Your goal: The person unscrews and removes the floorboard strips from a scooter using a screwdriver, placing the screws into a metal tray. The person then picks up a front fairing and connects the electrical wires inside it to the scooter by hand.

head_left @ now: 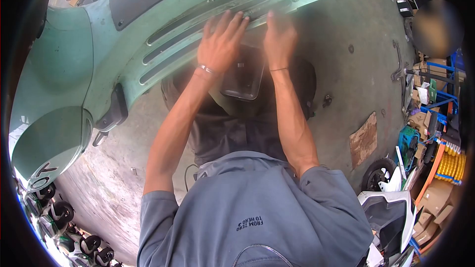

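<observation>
Lengthwise, the green grooved panel [183, 9] slants from the left of the left hand [220, 44] to ahead of the right hand [280, 41]. The left fingers stretch over its edge; the right hand, blurred and curled, is just beside it. Whether either grips anything I cannot tell. Between the wrists, a dark tray [247, 83] shows one small pale spot [241, 65], too unclear to name.

Grey-blue T-shirt [208, 217] lettered "FROM ZERO TO HERO", dark trousers [222, 136], silvery bracelet [206, 69]
</observation>
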The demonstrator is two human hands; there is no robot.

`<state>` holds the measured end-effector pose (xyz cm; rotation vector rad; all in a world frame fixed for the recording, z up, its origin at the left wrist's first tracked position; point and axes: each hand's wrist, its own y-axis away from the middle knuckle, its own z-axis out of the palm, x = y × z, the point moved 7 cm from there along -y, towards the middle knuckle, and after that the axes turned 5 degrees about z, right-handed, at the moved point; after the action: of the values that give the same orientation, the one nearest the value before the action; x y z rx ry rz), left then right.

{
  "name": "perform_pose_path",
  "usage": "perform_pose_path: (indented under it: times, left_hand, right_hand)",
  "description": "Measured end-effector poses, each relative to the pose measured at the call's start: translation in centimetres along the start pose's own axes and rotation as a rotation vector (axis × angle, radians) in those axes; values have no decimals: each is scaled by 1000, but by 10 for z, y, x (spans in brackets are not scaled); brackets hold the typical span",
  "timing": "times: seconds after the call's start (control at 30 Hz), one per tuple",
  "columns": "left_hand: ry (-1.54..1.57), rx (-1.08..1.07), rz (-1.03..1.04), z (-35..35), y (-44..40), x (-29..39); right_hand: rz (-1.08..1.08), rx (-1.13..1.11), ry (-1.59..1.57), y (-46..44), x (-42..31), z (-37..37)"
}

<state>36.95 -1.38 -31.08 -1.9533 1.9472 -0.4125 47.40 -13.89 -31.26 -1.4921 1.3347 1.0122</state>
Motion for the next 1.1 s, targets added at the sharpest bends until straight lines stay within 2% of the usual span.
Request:
perform_pose_path:
  times: [0.03,0.1,0.17,0.23,0.27,0.3,0.33,0.43,0.47,0.5,0.53,0.57,0.63,0.67,0.7,0.77,0.8,0.83,0.87,0.9,0.97,1.0,1.1]
  left_hand:
    - [-16,-1,52,1,-11,6]
    - [-17,-19,64,13,-28,18]
    - [125,57,-5,21,-35,22]
    - [87,73,17,21,-35,23]
    - [81,95,43,24,-34,23]
    - [70,117,68,26,-33,22]
    - [68,106,76,26,-31,21]
    - [136,-4,57,26,-32,23]
    - [133,33,61,23,-32,23]
    - [128,72,60,21,-34,22]
    - [87,227,70,15,-37,22]
    - [86,234,73,15,-35,24]
    - [103,168,41,20,-34,20]
    - [104,0,40,20,-34,21]
    - [229,-462,-107,42,-31,17]
    - [269,-462,-186,55,-25,14]
    - [269,-460,-192,57,-24,13]
    - [205,-162,-75,40,-32,16]
    - [135,134,50,18,-33,20]
    - [117,146,40,18,-36,16]
    - [135,159,66,18,-32,21]
    - [177,117,48,22,-32,18]
    - [140,177,-64,7,-12,4]
  right_hand:
    - [-98,44,-75,-2,-14,-9]
    - [-78,20,-86,-9,-40,-22]
    - [-232,-42,-131,-22,-78,-28]
    - [-517,-19,-64,-41,-116,-25]
    - [-855,35,227,-38,-148,-17]
    - [-1185,111,330,-29,-186,-2]
    - [-1282,32,172,-25,-203,15]
    - [-1552,-67,121,-9,-204,60]
    - [-1582,-105,174,-14,-189,75]
    - [-1524,-236,317,-18,-156,77]
    - [-1380,-357,592,-59,-89,91]
    - [-1314,-457,519,-52,-91,98]
    - [-1475,-337,539,-31,-113,105]
    - [-1513,-272,382,-13,-127,103]
    - [-1550,-199,226,-1,-141,96]
    - [-1502,-286,262,-4,-138,83]
    - [-1372,-295,492,-37,-102,89]
    - [-1227,-299,712,-56,-78,96]
    - [-1300,-322,422,-43,-97,87]
    - [-1321,-322,409,-46,-100,91]
    - [-1436,-346,629,-42,-95,97]
    - [-1373,-348,581,-45,-96,96]
    - [-1335,-304,655,-46,-98,96]
